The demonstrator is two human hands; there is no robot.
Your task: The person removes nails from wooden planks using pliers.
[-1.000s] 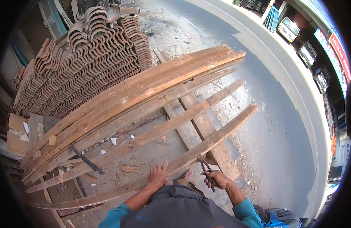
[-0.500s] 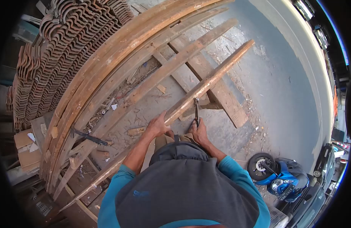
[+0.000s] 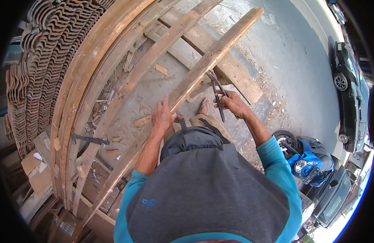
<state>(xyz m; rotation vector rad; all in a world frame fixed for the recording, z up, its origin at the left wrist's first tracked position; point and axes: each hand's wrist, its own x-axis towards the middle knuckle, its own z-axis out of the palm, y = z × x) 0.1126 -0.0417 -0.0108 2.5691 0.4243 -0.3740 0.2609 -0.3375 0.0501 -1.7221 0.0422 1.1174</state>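
Note:
A long wooden beam (image 3: 219,50) runs slantwise in front of me. My left hand (image 3: 162,116) grips it from above near my body, with one finger stretched along its far side. My right hand (image 3: 232,103) holds pincers (image 3: 215,87), whose handles are spread apart. The pincers' jaws are at the beam's near edge, to the right of my left hand; I cannot tell whether they bite on anything. A dark hammer (image 3: 91,140) lies across the beams at the left.
More long beams (image 3: 110,36) lie to the left, some curved by the lens. Crosswise planks (image 3: 235,77) lie underneath. Stacked roof tiles (image 3: 37,101) stand far left. A blue motorcycle (image 3: 308,164) and a black car (image 3: 347,97) are at the right. Wood scraps (image 3: 161,69) litter the floor.
My right hand has moved outward and the pincers' handles have spread apart. My left hand stays on the beam. The whole view has shifted with my head.

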